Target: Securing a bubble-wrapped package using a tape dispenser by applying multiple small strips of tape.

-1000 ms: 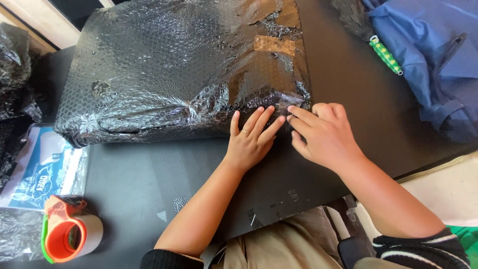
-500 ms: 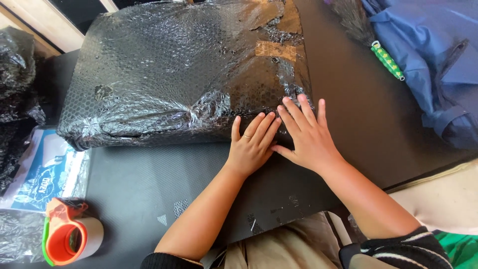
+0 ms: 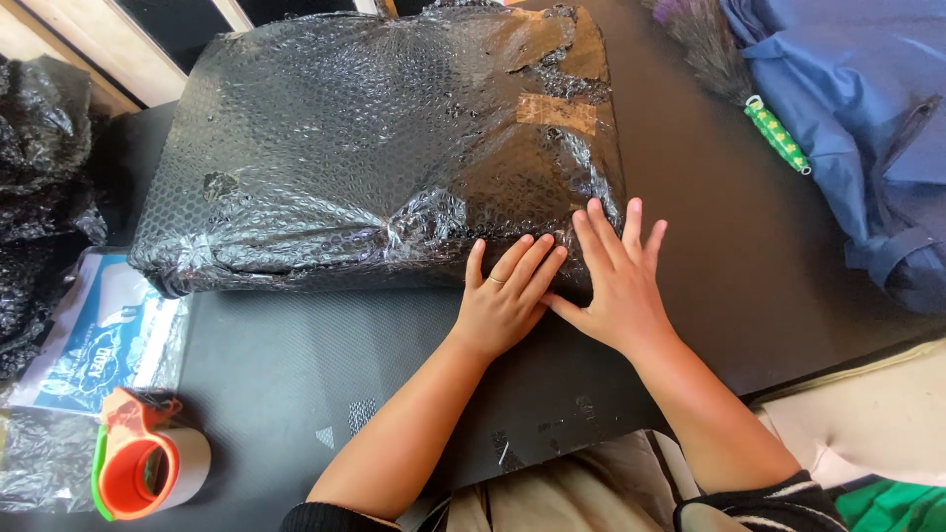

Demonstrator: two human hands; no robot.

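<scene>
Parcel in black bubble wrap is pressed flat at its near corner by left hand and right hand, fingers spread; tape dispenser lies far left of them.

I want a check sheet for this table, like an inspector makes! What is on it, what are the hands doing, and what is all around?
Surface: black mat with a fine texture, bits of tape stuck near the front edge.
Job's things: big parcel wrapped in black bubble wrap, brown tape patch on top.
Clutter: orange tape dispenser at front left; blue and white plastic bag; crumpled black wrap on the left.
Grippers: left hand and right hand lie flat, fingers spread, pressing the parcel's near right corner; a ring shows on the left hand.
Cables: nothing seen.
Surroundings: blue cloth at right; brush with green handle; wooden frame at top left.
</scene>
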